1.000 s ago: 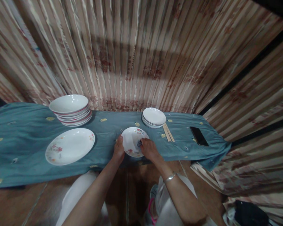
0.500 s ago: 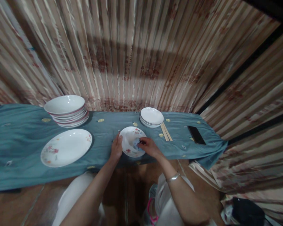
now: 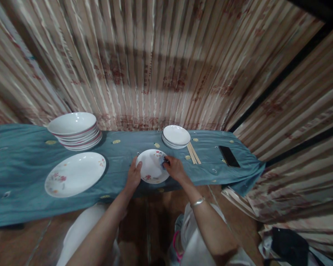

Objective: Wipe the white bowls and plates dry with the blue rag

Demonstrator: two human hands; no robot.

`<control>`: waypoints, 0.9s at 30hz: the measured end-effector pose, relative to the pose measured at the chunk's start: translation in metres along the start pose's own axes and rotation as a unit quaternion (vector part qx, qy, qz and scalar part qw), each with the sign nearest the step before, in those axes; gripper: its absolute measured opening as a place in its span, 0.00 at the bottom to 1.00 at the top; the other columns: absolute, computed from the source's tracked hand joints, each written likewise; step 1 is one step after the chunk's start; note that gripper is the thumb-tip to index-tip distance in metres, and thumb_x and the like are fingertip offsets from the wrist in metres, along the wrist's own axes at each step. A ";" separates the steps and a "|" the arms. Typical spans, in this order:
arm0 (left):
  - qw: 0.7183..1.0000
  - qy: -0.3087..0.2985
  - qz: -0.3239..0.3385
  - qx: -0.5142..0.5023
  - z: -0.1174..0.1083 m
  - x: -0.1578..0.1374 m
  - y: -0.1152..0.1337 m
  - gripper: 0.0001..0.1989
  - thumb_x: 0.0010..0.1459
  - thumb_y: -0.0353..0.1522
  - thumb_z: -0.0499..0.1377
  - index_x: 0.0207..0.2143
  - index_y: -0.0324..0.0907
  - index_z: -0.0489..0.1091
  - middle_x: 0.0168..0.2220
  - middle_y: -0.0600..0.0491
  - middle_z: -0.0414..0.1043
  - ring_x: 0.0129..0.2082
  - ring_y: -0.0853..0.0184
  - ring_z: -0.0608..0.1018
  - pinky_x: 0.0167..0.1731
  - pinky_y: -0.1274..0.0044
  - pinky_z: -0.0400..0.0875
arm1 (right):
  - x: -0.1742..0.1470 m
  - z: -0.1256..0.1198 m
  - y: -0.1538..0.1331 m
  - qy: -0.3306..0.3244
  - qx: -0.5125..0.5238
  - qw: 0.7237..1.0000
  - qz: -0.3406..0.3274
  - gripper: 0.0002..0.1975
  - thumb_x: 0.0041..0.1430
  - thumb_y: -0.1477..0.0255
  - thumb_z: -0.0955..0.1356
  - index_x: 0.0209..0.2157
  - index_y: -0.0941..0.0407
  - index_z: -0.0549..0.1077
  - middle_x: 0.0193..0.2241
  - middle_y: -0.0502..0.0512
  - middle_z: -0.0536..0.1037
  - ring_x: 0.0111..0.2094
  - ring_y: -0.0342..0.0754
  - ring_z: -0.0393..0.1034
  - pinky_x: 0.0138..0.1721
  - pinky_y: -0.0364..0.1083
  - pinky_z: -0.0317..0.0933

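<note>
A small white plate with red flowers (image 3: 152, 167) is tilted slightly toward me over the front part of the cloth-covered table. My left hand (image 3: 134, 173) grips its left rim, thumb on top and the other fingers mostly hidden beneath. At the plate's right side, my right hand (image 3: 175, 168) is closed on a bluish cloth (image 3: 164, 161) pressed to the inner surface. Most of the cloth is covered by my fingers. Left of the plate lies a large oval flowered platter (image 3: 76, 175).
Stacked bowls and plates (image 3: 74, 125) stand at the back left, and smaller plates (image 3: 176, 135) at the back right. Beside these lie chopsticks (image 3: 193, 153) and a black phone (image 3: 229, 156). The teal tablecloth (image 3: 122, 147) reaches a striped curtain (image 3: 144, 74) behind.
My right hand has moved the cloth from the plate's lower middle up toward its right rim. The left hand keeps its hold. The whole view has shifted slightly.
</note>
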State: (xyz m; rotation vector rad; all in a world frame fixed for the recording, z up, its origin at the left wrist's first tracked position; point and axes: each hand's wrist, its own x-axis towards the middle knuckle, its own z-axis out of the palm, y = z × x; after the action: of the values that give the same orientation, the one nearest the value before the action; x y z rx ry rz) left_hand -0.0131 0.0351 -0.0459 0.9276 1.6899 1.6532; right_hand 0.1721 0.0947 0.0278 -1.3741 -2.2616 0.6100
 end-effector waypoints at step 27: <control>0.828 -0.261 0.347 0.355 0.009 -0.056 0.027 0.13 0.63 0.31 0.51 0.40 0.48 0.76 0.42 0.52 0.79 0.48 0.62 0.76 0.62 0.51 0.28 | 0.023 0.001 0.031 0.101 0.400 0.908 0.069 0.11 0.44 0.63 0.68 0.23 0.56 0.72 0.18 0.45 0.70 0.22 0.41 0.61 0.25 0.41 0.54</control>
State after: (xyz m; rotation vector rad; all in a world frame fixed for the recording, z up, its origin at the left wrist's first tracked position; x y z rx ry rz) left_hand 0.0284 -0.0057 -0.0226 2.3364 1.6475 0.9042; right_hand 0.1833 0.1283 0.0123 -1.0912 -1.4697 1.2079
